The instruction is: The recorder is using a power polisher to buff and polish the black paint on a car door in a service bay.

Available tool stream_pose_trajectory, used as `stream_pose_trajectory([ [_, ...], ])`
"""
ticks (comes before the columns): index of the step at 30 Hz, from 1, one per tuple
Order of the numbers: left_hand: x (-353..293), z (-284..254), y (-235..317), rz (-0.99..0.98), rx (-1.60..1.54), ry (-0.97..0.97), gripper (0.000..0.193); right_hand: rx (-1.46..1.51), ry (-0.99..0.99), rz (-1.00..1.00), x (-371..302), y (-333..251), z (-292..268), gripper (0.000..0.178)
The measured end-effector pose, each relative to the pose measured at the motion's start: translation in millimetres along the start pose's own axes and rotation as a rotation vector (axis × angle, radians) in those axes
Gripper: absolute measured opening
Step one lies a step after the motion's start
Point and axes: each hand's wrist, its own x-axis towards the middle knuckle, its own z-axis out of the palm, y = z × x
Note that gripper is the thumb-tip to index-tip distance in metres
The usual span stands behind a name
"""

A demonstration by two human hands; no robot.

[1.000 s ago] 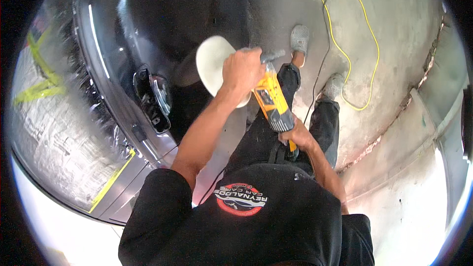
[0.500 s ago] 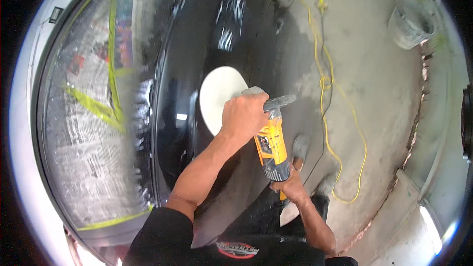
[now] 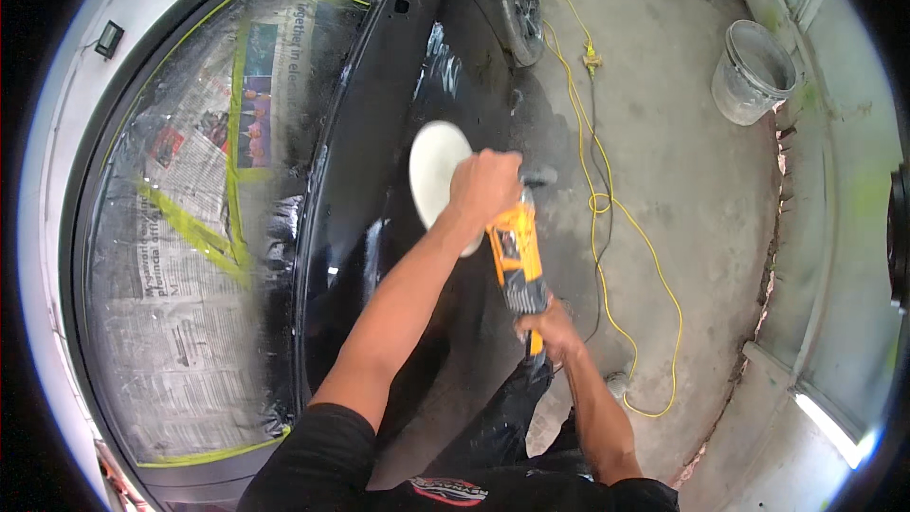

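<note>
A yellow and black polisher [image 3: 517,246] with a round white pad [image 3: 438,166] is held in front of me. My left hand [image 3: 485,188] is closed around its front, just behind the pad. My right hand [image 3: 553,330] wraps round the rear handle. The pad stands edge-on to the side of a glossy black car [image 3: 379,123], seemingly against the panel, though the contact line is hard to see. White smears [image 3: 442,64] streak the black paint just beyond the pad.
Newspaper [image 3: 190,322] and yellow-green tape [image 3: 237,133] cover the car window at left. A car wheel [image 3: 519,5] shows at the far end. A yellow cord [image 3: 654,275] loops over the concrete floor beside a dark cable. A grey bucket [image 3: 749,76] stands by the right wall.
The polisher has moved forward along the panel, its pad closer to the white smears. The view has shifted, bringing more of the wheel and window in. Both hands keep their grip.
</note>
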Motion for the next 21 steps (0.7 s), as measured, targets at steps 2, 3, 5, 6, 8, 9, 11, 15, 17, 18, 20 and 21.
stream_pose_trajectory([
  [2, -50.9, 17.0, 7.1, -0.027, -0.016, -0.066, 0.019, -0.063, -0.024, 0.058, -34.1, 35.7, -10.8, 0.056],
  [3, -79.4, 28.5, 8.5, -0.026, -0.038, -0.074, 0.019, -0.125, -0.050, 0.113, -54.8, 58.6, -16.2, 0.058],
  [5, -128.6, 51.5, 23.5, -0.046, -0.074, -0.128, 0.018, -0.120, -0.031, 0.168, -91.6, 111.0, -40.3, 0.060],
  [6, -152.0, 61.0, 27.7, -0.075, -0.094, -0.159, 0.018, -0.124, -0.036, 0.208, -108.8, 131.1, -47.2, 0.061],
  [8, -187.4, 81.4, 30.7, -0.117, -0.059, -0.214, 0.019, -0.076, -0.065, 0.288, -137.7, 145.5, -46.2, 0.063],
  [9, -199.8, 88.7, 36.4, -0.139, -0.029, -0.259, 0.020, -0.029, -0.081, 0.350, -153.4, 155.5, -49.3, 0.065],
  [11, -206.3, 102.8, 39.1, -0.143, -0.033, -0.272, 0.018, 0.002, -0.061, 0.411, -160.4, 176.3, -59.8, 0.068],
  [15, -170.9, 104.6, 34.3, -0.188, -0.021, -0.244, 0.017, 0.052, -0.047, 0.378, -129.9, 158.4, -61.1, 0.066],
  [17, -135.6, 101.1, 29.5, -0.172, -0.015, -0.242, 0.017, 0.021, -0.058, 0.367, -101.6, 142.5, -63.6, 0.062],
  [18, -115.1, 99.0, 24.8, -0.178, -0.026, -0.250, 0.017, 0.017, -0.051, 0.379, -83.9, 130.2, -64.1, 0.062],
  [20, -84.7, 95.6, 15.5, -0.155, -0.036, -0.198, 0.015, 0.010, -0.066, 0.348, -60.6, 102.1, -60.4, 0.060],
  [21, -71.4, 93.8, 9.9, -0.168, -0.047, -0.209, 0.015, 0.023, 0.007, 0.314, -51.2, 82.4, -48.5, 0.059],
])
